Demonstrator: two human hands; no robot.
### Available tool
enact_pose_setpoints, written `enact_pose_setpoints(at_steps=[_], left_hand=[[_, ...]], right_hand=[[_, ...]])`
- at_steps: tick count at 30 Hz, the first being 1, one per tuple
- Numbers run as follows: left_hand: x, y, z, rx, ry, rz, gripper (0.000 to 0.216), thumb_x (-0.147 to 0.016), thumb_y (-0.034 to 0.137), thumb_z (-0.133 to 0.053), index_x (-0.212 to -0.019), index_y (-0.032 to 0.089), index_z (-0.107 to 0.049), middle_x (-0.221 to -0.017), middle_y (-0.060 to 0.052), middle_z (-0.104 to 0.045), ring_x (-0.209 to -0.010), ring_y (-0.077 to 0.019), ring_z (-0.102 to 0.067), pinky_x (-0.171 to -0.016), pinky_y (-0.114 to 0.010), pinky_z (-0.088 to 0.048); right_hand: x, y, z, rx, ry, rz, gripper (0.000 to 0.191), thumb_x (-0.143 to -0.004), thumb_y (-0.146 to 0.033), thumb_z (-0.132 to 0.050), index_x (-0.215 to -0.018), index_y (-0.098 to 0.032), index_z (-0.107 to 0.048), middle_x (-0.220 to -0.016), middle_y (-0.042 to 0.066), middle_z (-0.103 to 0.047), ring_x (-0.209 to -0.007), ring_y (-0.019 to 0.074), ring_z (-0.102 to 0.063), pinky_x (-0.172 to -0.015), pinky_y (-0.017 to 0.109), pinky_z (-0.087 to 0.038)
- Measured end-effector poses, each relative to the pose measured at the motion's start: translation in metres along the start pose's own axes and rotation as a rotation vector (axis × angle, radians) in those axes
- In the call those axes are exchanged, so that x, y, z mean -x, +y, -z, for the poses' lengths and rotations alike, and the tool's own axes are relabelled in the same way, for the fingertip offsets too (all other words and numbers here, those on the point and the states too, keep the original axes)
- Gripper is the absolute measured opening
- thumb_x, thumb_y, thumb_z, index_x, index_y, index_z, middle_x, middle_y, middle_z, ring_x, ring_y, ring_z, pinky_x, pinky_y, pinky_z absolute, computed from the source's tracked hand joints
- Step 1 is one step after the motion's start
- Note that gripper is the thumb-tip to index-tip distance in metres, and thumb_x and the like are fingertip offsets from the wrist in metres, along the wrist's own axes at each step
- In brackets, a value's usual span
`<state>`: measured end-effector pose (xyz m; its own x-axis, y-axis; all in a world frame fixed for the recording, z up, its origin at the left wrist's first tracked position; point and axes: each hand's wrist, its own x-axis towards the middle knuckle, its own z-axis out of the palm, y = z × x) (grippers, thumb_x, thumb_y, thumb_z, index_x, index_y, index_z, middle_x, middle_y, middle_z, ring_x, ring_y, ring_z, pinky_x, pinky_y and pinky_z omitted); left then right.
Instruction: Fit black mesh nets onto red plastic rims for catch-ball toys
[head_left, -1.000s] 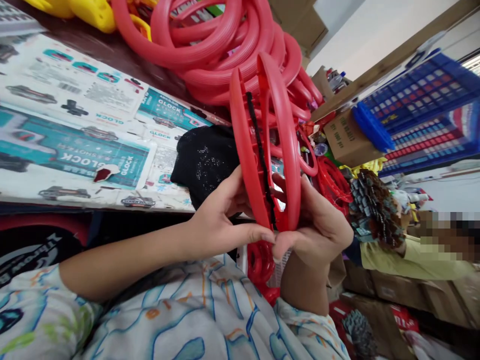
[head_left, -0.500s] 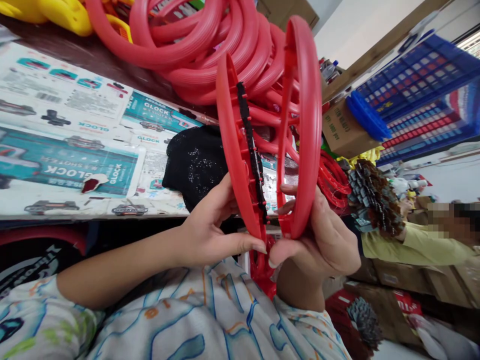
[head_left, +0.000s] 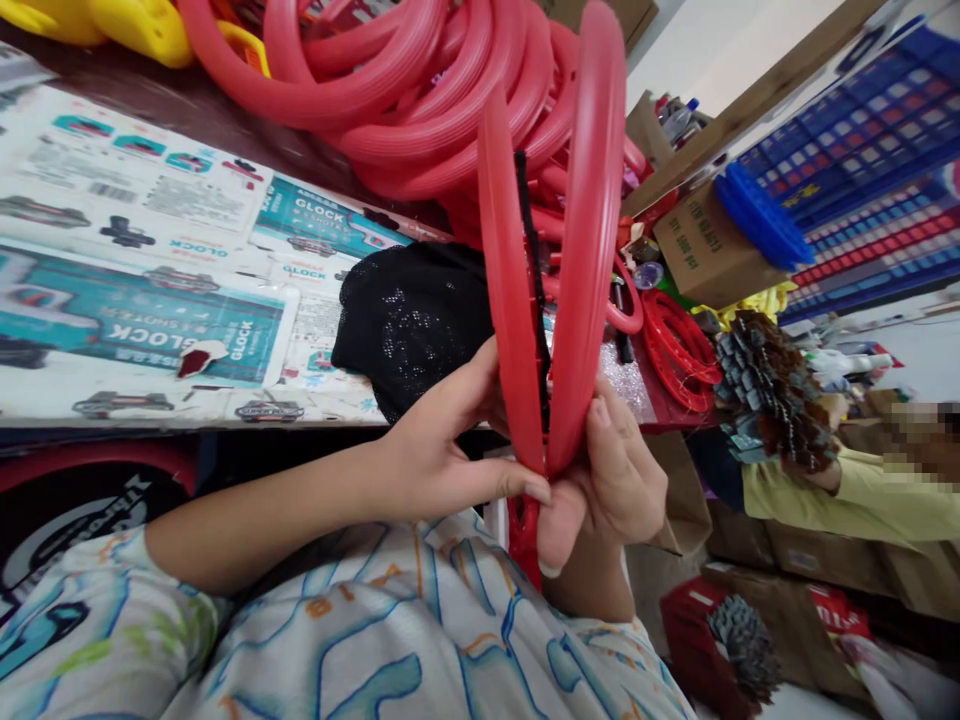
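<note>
I hold two red plastic rings edge-on in front of my chest, their lower ends pressed together. My left hand (head_left: 442,450) grips the left ring (head_left: 506,280), thumb pinched at its bottom; black netting (head_left: 534,290) is hooked along its inner edge. My right hand (head_left: 611,480) is wrapped round the right ring (head_left: 592,220), which leans away at the top. Behind the rings a heap of black net fabric (head_left: 409,320) lies on the table.
A pile of red rings (head_left: 405,90) fills the table's back, with yellow plastic parts (head_left: 127,25) at far left. Printed toy-gun sheets (head_left: 150,290) cover the table. At right are a cardboard box (head_left: 694,255), blue crates (head_left: 847,180) and another person in a yellow sleeve (head_left: 847,495).
The two rings, held apart half a second ago, have closed toward each other at the bottom. My right hand has shifted in and wrapped tighter round its ring.
</note>
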<state>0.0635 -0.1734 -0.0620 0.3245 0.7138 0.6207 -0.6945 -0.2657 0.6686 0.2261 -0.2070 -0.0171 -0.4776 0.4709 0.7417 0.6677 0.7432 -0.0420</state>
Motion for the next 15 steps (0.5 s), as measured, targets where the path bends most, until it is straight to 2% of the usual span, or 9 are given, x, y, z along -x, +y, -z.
enact_pose_setpoints(at_steps=[3,6,9,12,15], left_hand=[[0.0,-0.001,-0.001,-0.04,0.008,0.0,0.07,-0.078,0.019,-0.079,-0.138,0.03,-0.044,-0.119,-0.004,-0.059,-0.095,-0.0156,-0.066,-0.082,-0.024,-0.061],[0.0,-0.005,-0.001,-0.053,0.008,-0.024,0.074,-0.076,0.014,-0.079,-0.139,0.031,-0.044,-0.116,-0.003,-0.059,-0.094,-0.0153,-0.066,-0.081,-0.023,-0.061],[0.001,-0.007,0.0,-0.06,0.002,-0.059,0.082,-0.074,0.008,-0.079,-0.143,0.033,-0.043,-0.125,-0.003,-0.058,-0.104,-0.0182,-0.065,-0.089,-0.026,-0.06],[0.002,-0.008,0.001,-0.053,0.001,-0.058,0.087,-0.074,0.006,-0.078,-0.147,0.034,-0.039,-0.133,-0.004,-0.057,-0.112,-0.0203,-0.064,-0.096,-0.03,-0.059],[0.003,-0.009,0.001,-0.041,-0.002,-0.055,0.085,-0.076,0.009,-0.078,-0.147,0.035,-0.038,-0.134,-0.005,-0.058,-0.111,-0.0202,-0.066,-0.096,-0.03,-0.059]], right_hand=[[0.0,-0.004,0.0,0.029,0.026,-0.04,0.054,-0.099,-0.04,-0.05,-0.15,-0.021,-0.043,-0.146,0.011,-0.055,-0.128,0.028,-0.06,-0.093,0.043,-0.062],[0.0,-0.007,-0.004,-0.031,0.086,-0.04,0.059,-0.097,-0.05,-0.051,-0.145,-0.016,-0.05,-0.14,0.015,-0.059,-0.126,0.029,-0.061,-0.092,0.043,-0.061],[0.0,-0.006,-0.007,-0.095,0.145,-0.046,0.061,-0.096,-0.057,-0.048,-0.141,-0.015,-0.055,-0.139,0.014,-0.061,-0.125,0.0278,-0.062,-0.094,0.042,-0.061],[-0.002,-0.002,-0.009,-0.118,0.126,-0.045,0.061,-0.094,-0.056,-0.052,-0.141,-0.017,-0.055,-0.139,0.013,-0.061,-0.125,0.0282,-0.062,-0.094,0.041,-0.06],[-0.003,0.004,-0.009,-0.162,0.13,-0.047,0.065,-0.091,-0.061,-0.055,-0.142,-0.02,-0.054,-0.137,0.012,-0.062,-0.12,0.0281,-0.066,-0.088,0.04,-0.062]])
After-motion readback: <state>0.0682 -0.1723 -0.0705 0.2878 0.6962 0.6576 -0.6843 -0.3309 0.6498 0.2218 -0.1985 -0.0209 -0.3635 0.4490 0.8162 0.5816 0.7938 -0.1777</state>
